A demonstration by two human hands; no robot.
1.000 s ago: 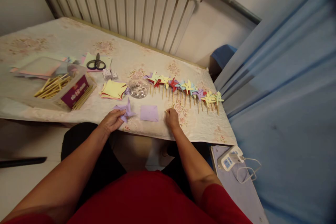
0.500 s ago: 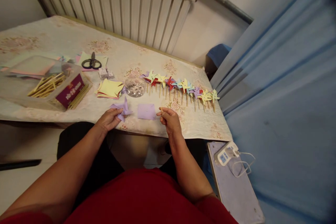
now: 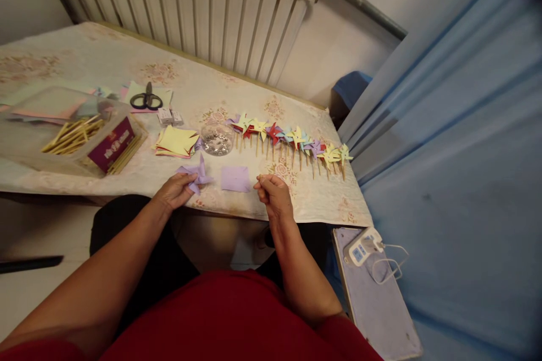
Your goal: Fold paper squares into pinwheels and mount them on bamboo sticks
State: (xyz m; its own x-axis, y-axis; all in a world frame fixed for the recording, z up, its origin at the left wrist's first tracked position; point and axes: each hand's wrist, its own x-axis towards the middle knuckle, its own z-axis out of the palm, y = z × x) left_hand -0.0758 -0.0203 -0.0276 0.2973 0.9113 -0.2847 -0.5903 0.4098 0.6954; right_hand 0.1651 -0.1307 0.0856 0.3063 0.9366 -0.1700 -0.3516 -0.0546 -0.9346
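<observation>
My left hand (image 3: 174,190) pinches a folded purple paper pinwheel (image 3: 195,172) at the table's near edge. My right hand (image 3: 273,194) is closed around a thin wooden stick whose tip shows at the fingers, just right of a flat purple paper square (image 3: 235,179). Behind them a row of several finished coloured pinwheels on sticks (image 3: 292,140) lies across the flowered tablecloth (image 3: 203,96). A clear round dish of small pins (image 3: 217,140) sits between the hands and the row.
A stack of yellow paper squares (image 3: 175,141), black scissors (image 3: 146,101), a clear box with wooden sticks (image 3: 76,136) and a purple pack (image 3: 114,144) lie left. A radiator (image 3: 203,5) stands behind; a blue curtain (image 3: 457,152) and a power strip (image 3: 363,247) are right.
My right hand has lifted off the table with the stick and drawn slightly toward me and left. The left hand keeps hold of the purple pinwheel. The view shifted a little.
</observation>
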